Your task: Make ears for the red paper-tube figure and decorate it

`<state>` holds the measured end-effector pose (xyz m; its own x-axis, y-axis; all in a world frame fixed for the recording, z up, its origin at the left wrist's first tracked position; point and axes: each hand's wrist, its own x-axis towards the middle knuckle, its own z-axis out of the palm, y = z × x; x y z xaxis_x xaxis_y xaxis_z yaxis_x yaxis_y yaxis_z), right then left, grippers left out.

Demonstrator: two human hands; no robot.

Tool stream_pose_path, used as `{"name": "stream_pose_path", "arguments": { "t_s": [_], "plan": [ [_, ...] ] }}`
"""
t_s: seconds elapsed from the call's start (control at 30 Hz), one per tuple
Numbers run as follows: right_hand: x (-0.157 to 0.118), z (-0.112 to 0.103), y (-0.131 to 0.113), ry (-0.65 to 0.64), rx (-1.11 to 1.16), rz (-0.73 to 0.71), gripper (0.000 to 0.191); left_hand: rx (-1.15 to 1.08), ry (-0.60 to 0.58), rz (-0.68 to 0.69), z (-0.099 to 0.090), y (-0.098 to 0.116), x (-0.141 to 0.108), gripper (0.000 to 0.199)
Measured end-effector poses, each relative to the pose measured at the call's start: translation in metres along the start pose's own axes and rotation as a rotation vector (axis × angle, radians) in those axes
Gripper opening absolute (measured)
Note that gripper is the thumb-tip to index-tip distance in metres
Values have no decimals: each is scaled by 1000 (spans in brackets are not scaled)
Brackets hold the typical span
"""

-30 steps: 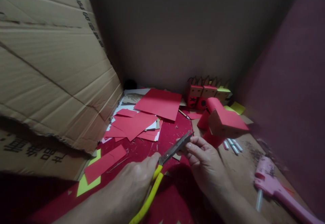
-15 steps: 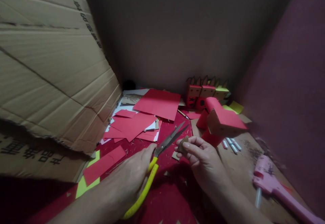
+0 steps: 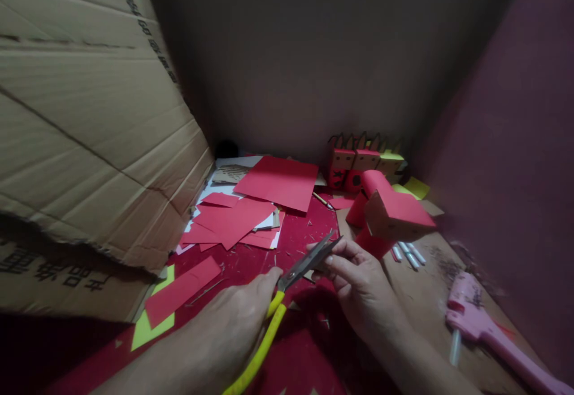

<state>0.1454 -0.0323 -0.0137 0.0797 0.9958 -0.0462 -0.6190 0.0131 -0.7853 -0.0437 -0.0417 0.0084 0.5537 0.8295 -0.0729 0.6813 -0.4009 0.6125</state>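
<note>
Yellow-handled scissors (image 3: 269, 338) are gripped in my left hand (image 3: 244, 308), their blades pointing up and to the right. My right hand (image 3: 359, 278) pinches a small brown cardboard piece, now mostly hidden behind the blades. The blade tips lie right at the fingertips of that hand, and they look nearly closed. Just behind my right hand stands a red paper and cardboard figure (image 3: 399, 210) with a box-shaped head. Small scraps lie on the red surface (image 3: 296, 329) below both hands.
Red paper sheets (image 3: 278, 183) lie at the back left. Decorated box figures (image 3: 365, 162) line the back wall. At right are a pink glue gun (image 3: 475, 317) and silver-capped tubes (image 3: 410, 256). Large cardboard (image 3: 89, 114) rises at left, near a red strip (image 3: 183, 290) on yellow paper.
The scissors have moved right and slightly down, and their blades have come over the cardboard piece at my right fingertips. My right hand has hardly moved.
</note>
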Motion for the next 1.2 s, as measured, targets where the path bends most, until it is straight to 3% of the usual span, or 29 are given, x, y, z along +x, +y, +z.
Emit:
{"name": "stream_pose_path", "arguments": {
  "t_s": [0.43, 0.97, 1.03, 1.2],
  "plan": [
    [1, 0, 1, -24, 11, 8, 20, 3, -49, 23, -8, 1, -3, 26],
    [0, 1, 2, -24, -39, 31, 18, -74, 19, -18, 7, -16, -5, 20],
    [-1, 1, 2, -29, -60, 45, 16, -187, 37, -66, 7, -16, -2, 19],
    [-3, 2, 0, -26, -97, 67, 17, -550, 60, -360, -3, -11, 15, 31]
  ]
}}
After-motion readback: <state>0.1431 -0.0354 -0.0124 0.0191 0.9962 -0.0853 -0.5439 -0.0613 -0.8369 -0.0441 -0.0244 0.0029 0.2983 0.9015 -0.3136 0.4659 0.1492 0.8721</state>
